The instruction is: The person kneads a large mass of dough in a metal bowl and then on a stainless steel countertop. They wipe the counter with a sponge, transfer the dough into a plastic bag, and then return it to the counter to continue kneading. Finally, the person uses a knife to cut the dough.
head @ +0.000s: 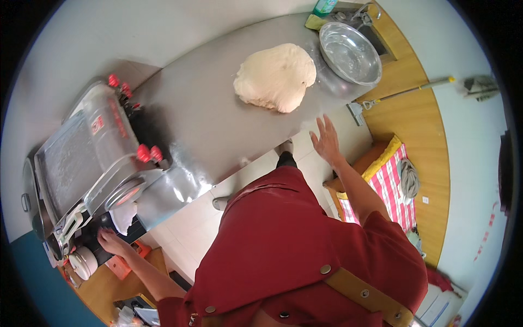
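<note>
A large pale lump of dough (pixel 276 77) lies on the stainless steel worktop (pixel 196 110). My right hand (pixel 325 141) hangs in the air just off the worktop's front edge, below the dough. Its fingers are spread and hold nothing. Far to the left, my left hand (pixel 109 241) reaches over a black surface, past the near end of a steel dough-rolling machine (pixel 110 118) with red knobs. Its fingers are small and blurred, and whether they touch anything there is unclear. A white cloth (pixel 123 216) hangs close to that hand.
A metal basin (pixel 350 53) with whitish residue stands at the worktop's right end, beside a sink with a faucet (pixel 365 17). A white lidded pot (pixel 83 263) is near my left hand. A long-handled squeegee (pixel 356 112) leans at the right, near a checked cloth (pixel 394 184).
</note>
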`<state>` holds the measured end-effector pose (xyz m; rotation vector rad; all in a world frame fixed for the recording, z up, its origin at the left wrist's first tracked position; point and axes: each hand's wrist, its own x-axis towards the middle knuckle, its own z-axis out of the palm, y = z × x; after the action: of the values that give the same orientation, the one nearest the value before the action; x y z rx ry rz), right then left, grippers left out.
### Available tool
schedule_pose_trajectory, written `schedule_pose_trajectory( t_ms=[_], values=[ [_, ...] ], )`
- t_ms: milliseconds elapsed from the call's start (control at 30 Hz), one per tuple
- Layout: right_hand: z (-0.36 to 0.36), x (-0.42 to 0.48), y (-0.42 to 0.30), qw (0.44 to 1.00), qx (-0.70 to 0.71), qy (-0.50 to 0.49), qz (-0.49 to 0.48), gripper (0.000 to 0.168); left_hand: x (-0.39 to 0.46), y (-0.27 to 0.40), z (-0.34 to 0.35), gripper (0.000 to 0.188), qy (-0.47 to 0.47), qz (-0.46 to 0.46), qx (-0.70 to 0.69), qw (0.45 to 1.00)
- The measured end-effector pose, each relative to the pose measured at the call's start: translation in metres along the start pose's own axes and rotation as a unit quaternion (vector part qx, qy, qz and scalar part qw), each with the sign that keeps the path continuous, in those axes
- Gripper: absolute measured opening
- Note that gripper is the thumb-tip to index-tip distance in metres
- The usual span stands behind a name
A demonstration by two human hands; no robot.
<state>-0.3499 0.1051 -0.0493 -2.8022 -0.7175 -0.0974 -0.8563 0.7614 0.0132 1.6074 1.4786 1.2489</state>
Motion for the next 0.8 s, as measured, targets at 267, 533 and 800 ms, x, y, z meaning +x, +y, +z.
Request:
schedule_pose_trajectory(
  t_ms=[267, 533, 800],
  values=[
    [0.010, 0.223, 0.066, 0.984, 0.034, 0.040, -0.171, 0.067, -0.351, 0.111, 0.213, 0.055, -0.304, 0.027, 0.097, 0.947],
    [0.002, 0.330, 0.006, 0.965, 0.049, -0.069, -0.247, 0.059, -0.396, 0.285, 0.514, 0.076, -0.384, 0.413, 0.282, 0.776],
    [0.017, 0.326, 0.047, 0.978, 0.136, -0.099, -0.119, 0.059, -0.392, 0.262, 0.564, 0.066, -0.437, 0.412, 0.169, 0.781]
  ],
)
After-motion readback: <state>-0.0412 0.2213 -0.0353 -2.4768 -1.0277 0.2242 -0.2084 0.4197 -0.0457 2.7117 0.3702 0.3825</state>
